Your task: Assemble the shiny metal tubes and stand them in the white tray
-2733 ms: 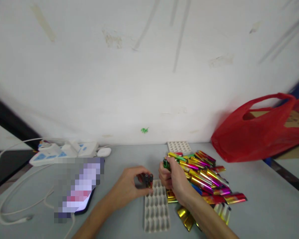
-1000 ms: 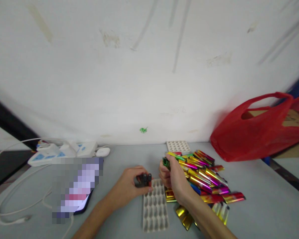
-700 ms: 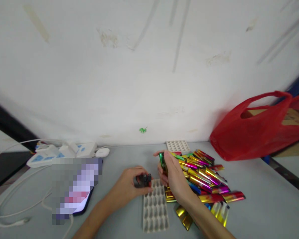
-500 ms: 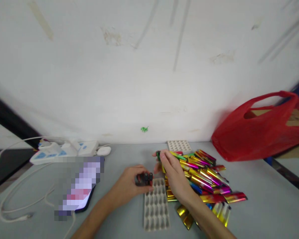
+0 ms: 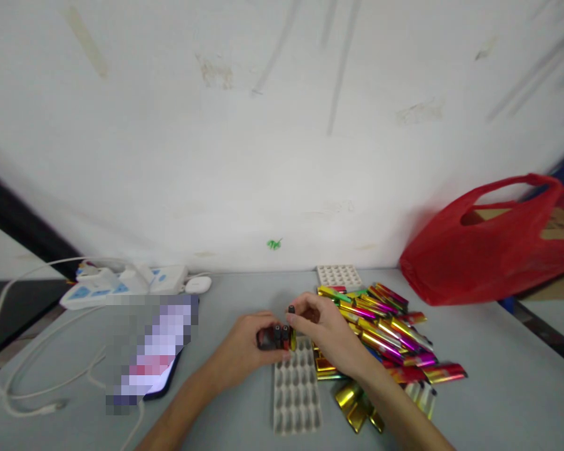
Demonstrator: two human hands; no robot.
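Note:
My left hand (image 5: 244, 346) is closed around a small bunch of dark-topped lighters (image 5: 276, 336) held upright at the far end of a grey cell tray (image 5: 297, 398). My right hand (image 5: 326, 327) pinches one more lighter (image 5: 292, 322), black cap up, and holds it against that bunch. A heap of shiny metallic lighters (image 5: 385, 332) in gold, pink and red lies just right of the tray, under and beside my right wrist.
A second cell tray (image 5: 339, 275) sits by the wall behind the heap. A red plastic bag (image 5: 489, 250) over a cardboard box stands at the right. On the left are a phone (image 5: 157, 354), a white power strip (image 5: 122, 282) and loose white cables (image 5: 23, 376).
My right hand lifted a lighter from the heap and carried it left to the bunch in my left hand. The left hand stayed at the tray's far end.

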